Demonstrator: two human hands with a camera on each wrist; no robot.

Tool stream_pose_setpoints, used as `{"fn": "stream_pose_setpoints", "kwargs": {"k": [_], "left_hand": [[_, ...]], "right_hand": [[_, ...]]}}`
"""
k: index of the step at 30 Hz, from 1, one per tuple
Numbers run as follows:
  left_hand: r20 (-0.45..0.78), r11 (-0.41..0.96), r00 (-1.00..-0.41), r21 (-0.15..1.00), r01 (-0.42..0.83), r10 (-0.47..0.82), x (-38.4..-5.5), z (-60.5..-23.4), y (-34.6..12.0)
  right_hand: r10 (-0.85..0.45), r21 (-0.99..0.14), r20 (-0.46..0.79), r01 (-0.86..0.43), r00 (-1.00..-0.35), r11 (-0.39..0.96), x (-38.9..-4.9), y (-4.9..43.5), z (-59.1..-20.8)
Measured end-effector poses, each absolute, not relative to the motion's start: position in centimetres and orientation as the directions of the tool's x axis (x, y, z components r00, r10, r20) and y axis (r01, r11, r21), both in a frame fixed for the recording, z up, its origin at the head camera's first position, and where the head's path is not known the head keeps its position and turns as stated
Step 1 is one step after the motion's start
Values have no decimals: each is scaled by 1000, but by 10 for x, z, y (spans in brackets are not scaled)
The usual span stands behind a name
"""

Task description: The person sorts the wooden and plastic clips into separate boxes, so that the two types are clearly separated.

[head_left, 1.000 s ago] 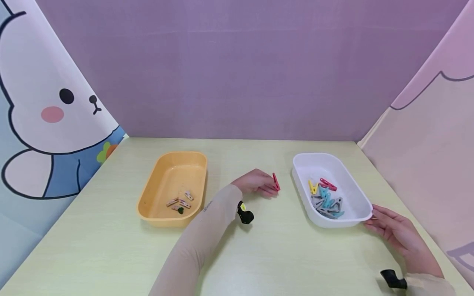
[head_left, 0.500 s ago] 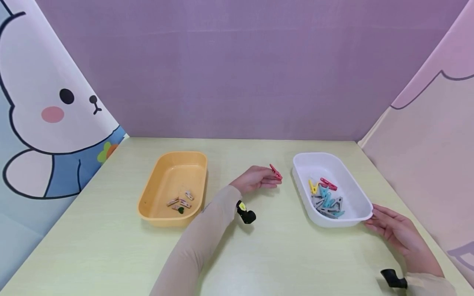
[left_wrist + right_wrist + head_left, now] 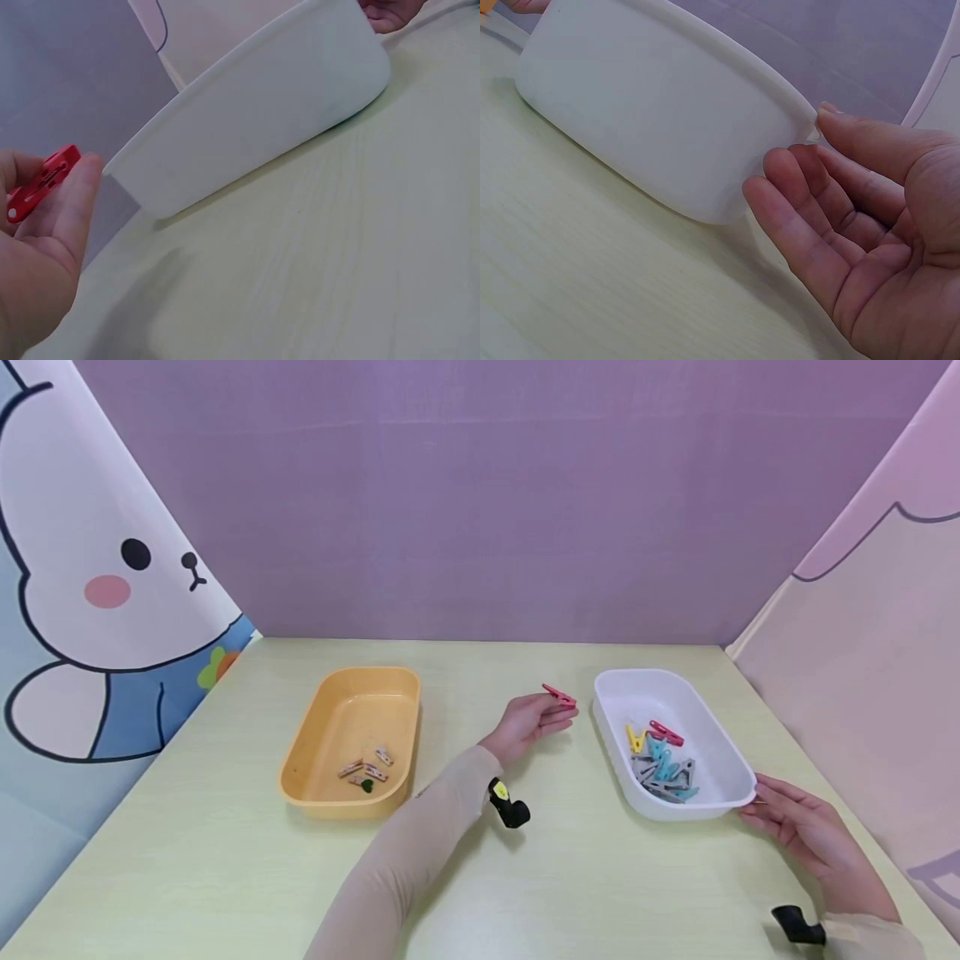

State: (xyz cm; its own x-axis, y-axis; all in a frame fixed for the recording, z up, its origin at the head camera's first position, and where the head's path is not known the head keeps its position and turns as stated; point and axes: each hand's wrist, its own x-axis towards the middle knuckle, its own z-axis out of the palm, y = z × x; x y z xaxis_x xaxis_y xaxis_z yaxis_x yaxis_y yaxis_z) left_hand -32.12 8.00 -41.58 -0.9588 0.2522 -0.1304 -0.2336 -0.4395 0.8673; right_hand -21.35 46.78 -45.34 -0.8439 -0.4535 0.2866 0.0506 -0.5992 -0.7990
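My left hand (image 3: 528, 722) pinches a red clothespin (image 3: 559, 696) between thumb and fingers, raised over the table left of the white tray (image 3: 652, 685). In the left wrist view, that clothespin (image 3: 45, 184) lies along the fingers near the tray's rim. Inside the white tray are a yellow clothespin (image 3: 635, 740), red ones (image 3: 667, 733), and a heap of light blue and grey ones (image 3: 664, 792). My right hand (image 3: 806, 831) holds the tray's near right corner; in the right wrist view its thumb is at the rim and its fingers curl below.
A yellow-orange tray (image 3: 358, 706) stands on the left, holding several small clothespins (image 3: 374, 773), one with a dark green piece (image 3: 367, 785). Pale table (image 3: 540, 877) surface lies between the trays and in front. A purple backdrop (image 3: 495, 510) rises behind the table.
My left hand has risen and moved slightly to the right and away, and the red clothespin has tilted from near upright to nearly level. My right hand stays at the tray corner.
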Motion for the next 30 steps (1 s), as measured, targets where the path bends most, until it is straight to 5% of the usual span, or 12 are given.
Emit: {"fn": "stream_pose_setpoints", "kwargs": {"k": [30], "left_hand": [[-56,-616,-991,778,-121,124,-303,-399,130]], "right_hand": [[-450,-808,291,35,-844,-588,-214,468,-454]]}}
